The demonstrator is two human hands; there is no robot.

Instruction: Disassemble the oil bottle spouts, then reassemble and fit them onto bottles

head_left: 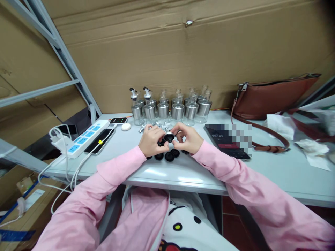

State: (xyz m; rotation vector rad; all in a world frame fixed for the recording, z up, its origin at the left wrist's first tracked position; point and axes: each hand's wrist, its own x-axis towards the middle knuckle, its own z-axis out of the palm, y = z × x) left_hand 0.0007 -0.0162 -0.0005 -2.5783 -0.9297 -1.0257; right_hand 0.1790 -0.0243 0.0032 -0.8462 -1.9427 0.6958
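Observation:
Both my hands meet above the middle of the table, around a black ribbed bottle stopper (169, 137) with a silvery upper part. My right hand (190, 137) pinches it from the right, thumb below and index finger above. My left hand (151, 140) is closed at its left side, with more black showing at the fingertips. Just below the hands lie several loose black ribbed stoppers (169, 156). Behind my left hand is a heap of small silvery pourer parts (163, 125), partly hidden. Farther back stand rows of glass bottles with steel bands (177, 111); two of them carry pourer spouts (147, 92).
At left are a white power strip (81, 140), a phone with cables (99, 141), a small black device (118, 120) and a round white case (126, 126). To the right lie a tablet (225, 141), a brown bag (272, 99) and crumpled tissues (312, 148). Cardboard (157, 45) rises behind.

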